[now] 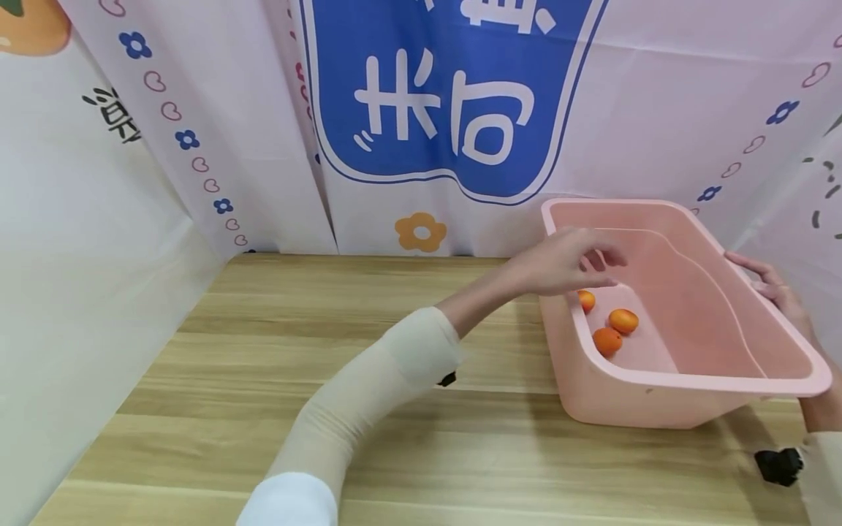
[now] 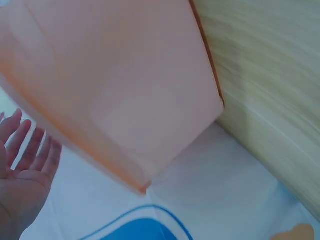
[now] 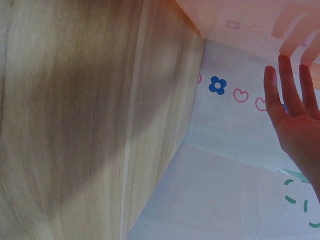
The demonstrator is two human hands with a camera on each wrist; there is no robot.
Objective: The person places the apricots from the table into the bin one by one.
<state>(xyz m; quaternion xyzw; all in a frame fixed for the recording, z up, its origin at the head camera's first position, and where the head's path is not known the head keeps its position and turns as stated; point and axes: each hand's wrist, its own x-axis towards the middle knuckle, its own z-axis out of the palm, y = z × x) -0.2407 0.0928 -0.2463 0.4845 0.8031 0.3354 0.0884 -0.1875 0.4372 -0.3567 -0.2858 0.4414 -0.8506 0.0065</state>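
Observation:
A pink plastic bin (image 1: 625, 398) stands at the right side of the table, with three small orange fruits (image 1: 623, 321) on its floor near the left wall. My left hand (image 1: 566, 263) reaches over the bin's left rim, its fingers loosely bent and holding nothing. In the left wrist view that hand (image 2: 30, 175) appears beside the rim, fingers spread a little. Along the opposite rim is my right hand (image 1: 779, 296), its fingertips at the edge. From the right wrist, the right hand (image 3: 297, 117) shows straight fingers against the outside of the pink wall.
The wooden table (image 1: 263, 365) ends at a white printed cloth (image 1: 368, 212) hanging behind it, close to the bin's far end. A black object (image 1: 779, 466) is beside the right sleeve, and a smaller black piece (image 1: 447, 378) shows next to the left sleeve.

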